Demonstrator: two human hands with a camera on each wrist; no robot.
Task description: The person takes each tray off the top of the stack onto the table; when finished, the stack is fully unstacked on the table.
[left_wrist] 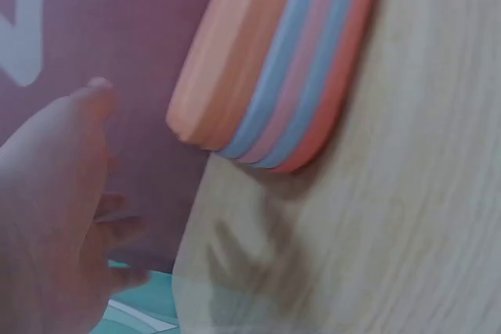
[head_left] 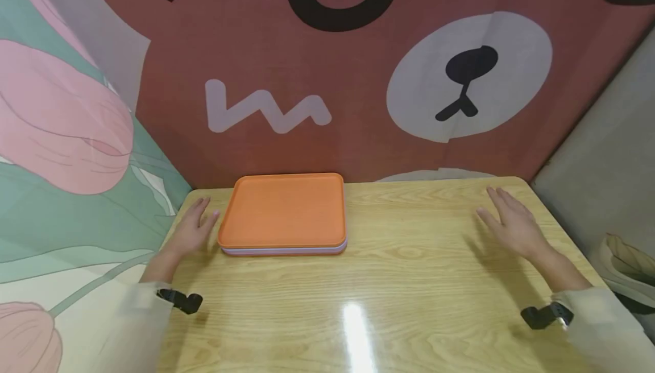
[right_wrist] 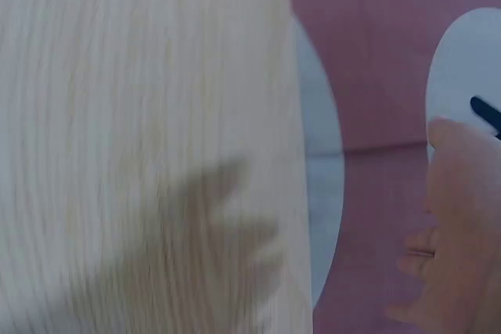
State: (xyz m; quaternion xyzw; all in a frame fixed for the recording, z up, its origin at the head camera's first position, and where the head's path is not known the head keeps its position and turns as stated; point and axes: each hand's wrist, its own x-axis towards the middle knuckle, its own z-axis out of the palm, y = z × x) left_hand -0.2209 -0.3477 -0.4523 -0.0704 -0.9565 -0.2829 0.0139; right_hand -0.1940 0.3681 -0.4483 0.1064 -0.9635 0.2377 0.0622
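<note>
A stack of shallow rectangular trays [head_left: 286, 211] lies at the back left of the wooden table, an orange one on top. In the left wrist view the edges of the stacked trays [left_wrist: 290, 68] show orange, bluish and pink layers. My left hand [head_left: 189, 231] hovers just left of the stack, apart from it, fingers extended and holding nothing. Over the table's right side my right hand [head_left: 514, 225] is raised with straight fingers, nothing in it. The right wrist view shows this hand [right_wrist: 462, 224] at the right edge, its shadow falling on the wood.
The wooden table [head_left: 409, 282] ends at a wall covering [head_left: 358, 151] with a brown bear print. A floral cloth [head_left: 66, 219] hangs along the left. A pale object with a folded brownish top [head_left: 629, 259] stands beyond the table's right edge.
</note>
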